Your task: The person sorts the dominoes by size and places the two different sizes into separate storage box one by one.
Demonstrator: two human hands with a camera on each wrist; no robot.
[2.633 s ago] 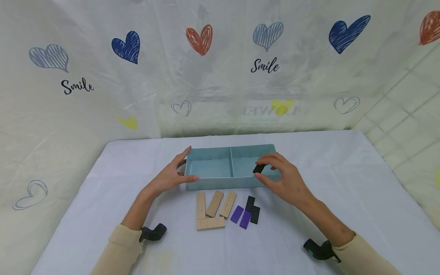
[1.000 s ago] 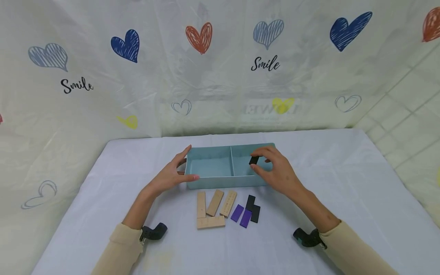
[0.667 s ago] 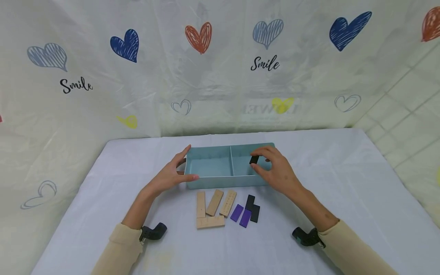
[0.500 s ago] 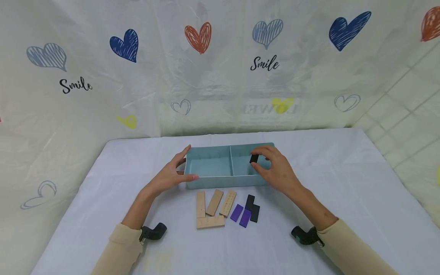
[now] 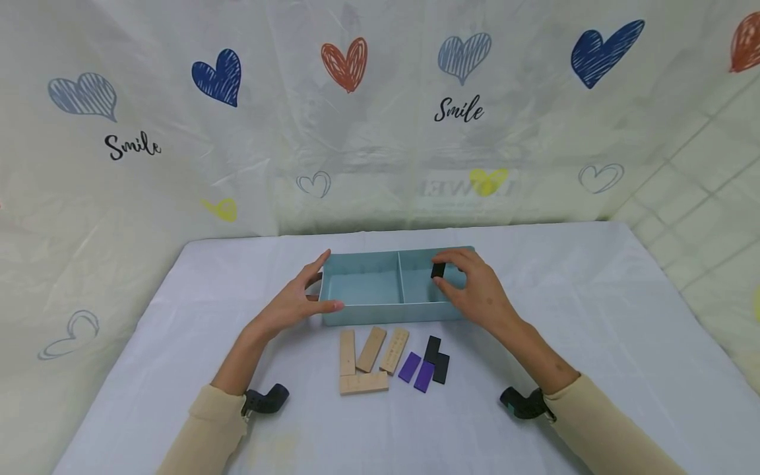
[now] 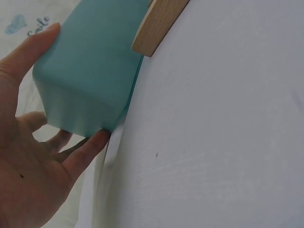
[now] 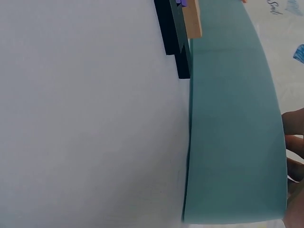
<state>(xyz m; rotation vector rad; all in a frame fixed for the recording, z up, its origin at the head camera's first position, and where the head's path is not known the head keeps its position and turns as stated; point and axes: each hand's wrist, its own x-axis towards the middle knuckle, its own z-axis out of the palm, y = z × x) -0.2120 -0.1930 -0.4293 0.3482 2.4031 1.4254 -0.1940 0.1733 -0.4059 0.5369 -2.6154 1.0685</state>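
Observation:
A light-blue tray [image 5: 362, 315] with two compartments stands on the table. My left hand [image 5: 297, 297] grips its left end, the thumb at the front rim and the index finger at the back corner. In the left wrist view the fingertips of the left hand [image 6: 38, 161] touch the tray's end wall [image 6: 71, 107]. Over the right compartment, my right hand [image 5: 481, 290] pinches a small black block [image 5: 438, 270] between thumb and fingers. The right wrist view shows the tray's front wall [image 7: 232, 133], with only part of the right hand [image 7: 297, 190] beyond it and the held block hidden.
Several plain wooden blocks [image 5: 364, 384] lie in front of the tray. To their right are two purple blocks [image 5: 424, 377] and two black blocks [image 5: 441, 369] close together. White cloth covers the table [image 5: 380, 435], and a heart-printed sheet [image 5: 380, 132] hangs behind it.
My right hand has moved left and farther back over the right compartment with the black block, which has turned more upright. The left hand and the loose blocks stay in place.

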